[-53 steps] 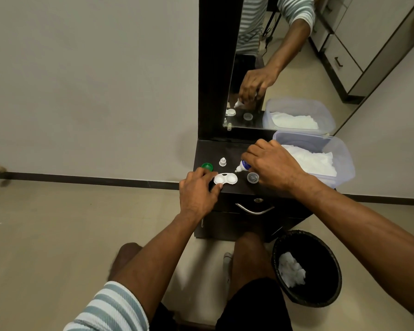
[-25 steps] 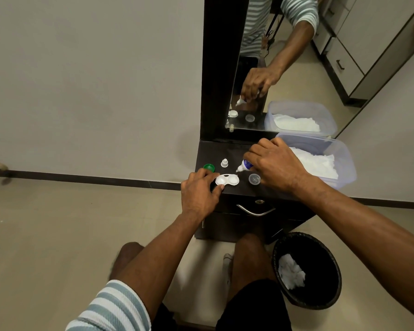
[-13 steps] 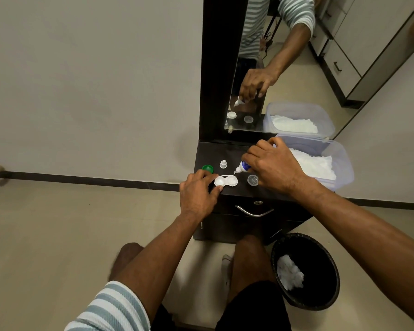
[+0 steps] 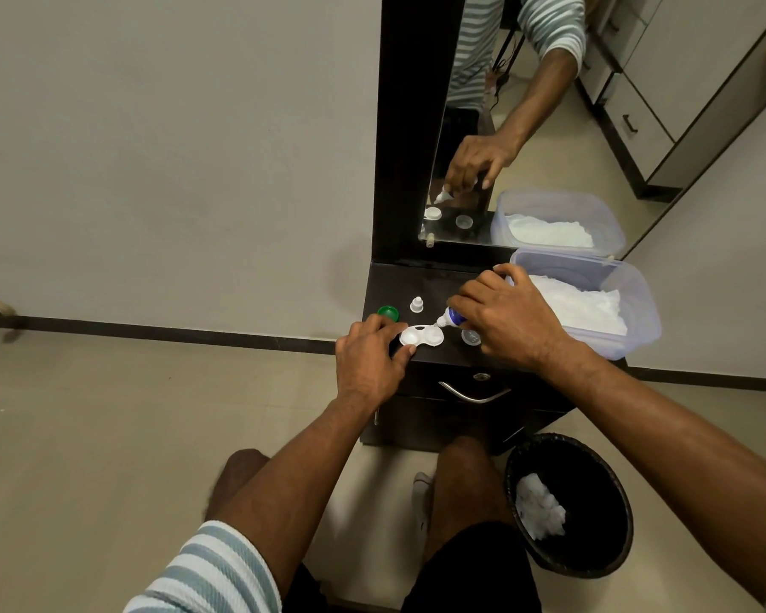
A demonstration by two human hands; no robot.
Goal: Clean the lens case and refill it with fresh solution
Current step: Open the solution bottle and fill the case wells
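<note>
A white two-well lens case [image 4: 422,336] lies open on the dark cabinet top [image 4: 394,287]. My left hand [image 4: 370,360] pinches its left end with thumb and fingers. My right hand [image 4: 507,323] grips a small solution bottle [image 4: 451,318] tipped on its side, the white nozzle pointing at the case's right well. A green case cap [image 4: 388,311] sits behind my left hand. A clear case cap [image 4: 470,337] lies by my right hand. The bottle's small white cap [image 4: 416,304] stands behind the case.
A clear plastic tub [image 4: 637,311] holding white tissues sits at the cabinet's right end. A black bin [image 4: 593,559] with a crumpled tissue stands on the floor at lower right. A mirror [image 4: 505,104] rises behind the cabinet. My knees are under the front edge.
Both hands stay nearly still on the case and the bottle. The bottle's nozzle stays aimed at the right well.
</note>
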